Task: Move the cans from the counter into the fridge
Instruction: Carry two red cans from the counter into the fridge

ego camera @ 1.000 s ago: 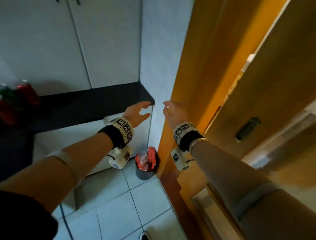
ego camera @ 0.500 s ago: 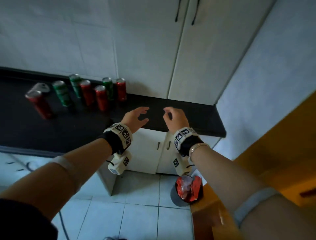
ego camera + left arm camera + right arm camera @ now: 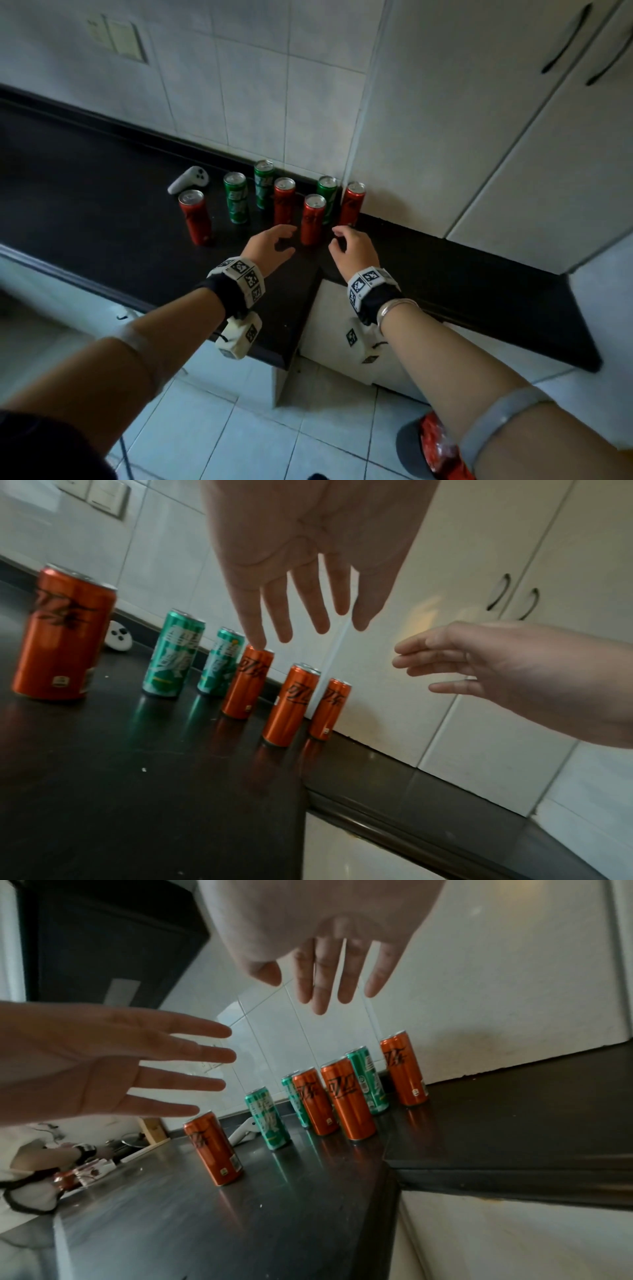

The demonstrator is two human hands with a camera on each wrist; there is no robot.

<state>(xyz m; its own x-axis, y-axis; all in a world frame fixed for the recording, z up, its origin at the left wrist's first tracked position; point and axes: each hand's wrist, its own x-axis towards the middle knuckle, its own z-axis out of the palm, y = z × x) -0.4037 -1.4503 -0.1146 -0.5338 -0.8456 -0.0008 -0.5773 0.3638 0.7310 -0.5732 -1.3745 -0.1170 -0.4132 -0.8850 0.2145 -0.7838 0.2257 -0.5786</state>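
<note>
Several slim cans stand upright on the black counter point(image 3: 102, 192), red and green ones, grouped near the wall corner. The nearest red can point(image 3: 312, 219) stands between my two hands. My left hand point(image 3: 270, 245) hovers just left of it, fingers relaxed and spread, holding nothing. My right hand point(image 3: 349, 246) hovers just right of it, fingers loosely curved, empty. Another red can point(image 3: 352, 204) stands at the corner and one red can point(image 3: 194, 216) stands apart at the left. In the left wrist view my left hand point(image 3: 304, 610) is spread above the cans point(image 3: 291, 704). The fridge is out of view.
A white game controller point(image 3: 188, 180) lies behind the cans. White cabinet doors point(image 3: 479, 137) rise at the right above a lower counter section point(image 3: 479, 301). A red-lined bin point(image 3: 435, 445) stands on the tiled floor. Another person's arm point(image 3: 68, 1153) shows far left in the right wrist view.
My view has swung left from the wooden door to the counter. Both hands have come forward over the counter edge and now flank the nearest red can.
</note>
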